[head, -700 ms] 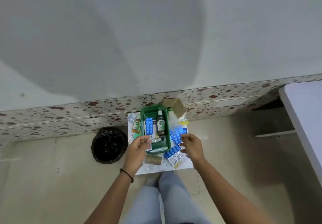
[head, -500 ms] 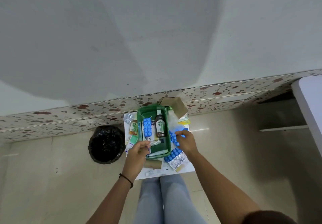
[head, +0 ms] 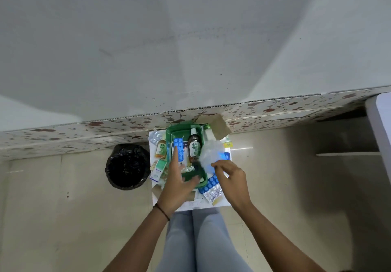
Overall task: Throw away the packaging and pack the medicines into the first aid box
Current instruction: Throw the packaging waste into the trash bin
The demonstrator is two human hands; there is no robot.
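Hands over the green first aid box (head: 169, 139), both moved since the earlier frame
Left hand (head: 176, 187) now spread flat, fingers apart, forefinger touching the blue blister strip (head: 179, 149) inside the box; right hand (head: 232, 179) pinches clear plastic packaging (head: 209, 152) at the box's right edge

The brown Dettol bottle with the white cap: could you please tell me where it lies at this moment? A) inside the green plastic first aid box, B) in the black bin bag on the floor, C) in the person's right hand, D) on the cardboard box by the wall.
A: the brown Dettol bottle with the white cap lies inside the green plastic first aid box, beside the blue blister strip.
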